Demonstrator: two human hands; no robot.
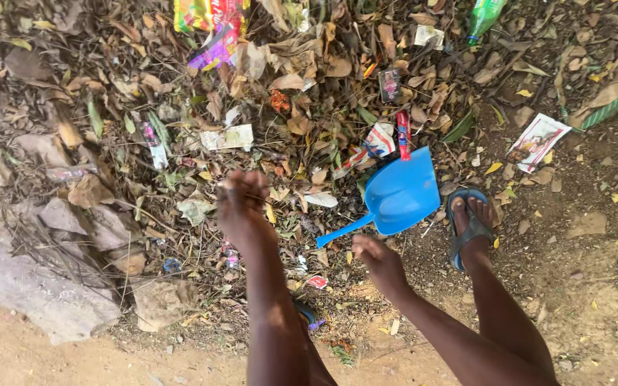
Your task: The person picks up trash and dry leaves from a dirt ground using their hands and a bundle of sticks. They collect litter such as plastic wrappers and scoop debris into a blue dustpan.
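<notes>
Bare dirt ground [595, 286], dry leaf litter [109, 71], daylight.

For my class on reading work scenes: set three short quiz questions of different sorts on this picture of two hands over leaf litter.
1. True or false: the right hand is at the handle end of the blue plastic dustpan.
2. Which does the left hand pinch in its fingers? A a thin twig; B a green bottle; C a stone.
3. Fill in: the foot beside the dustpan wears a blue ____.

Key: 1 true; 2 A; 3 sandal.
</notes>
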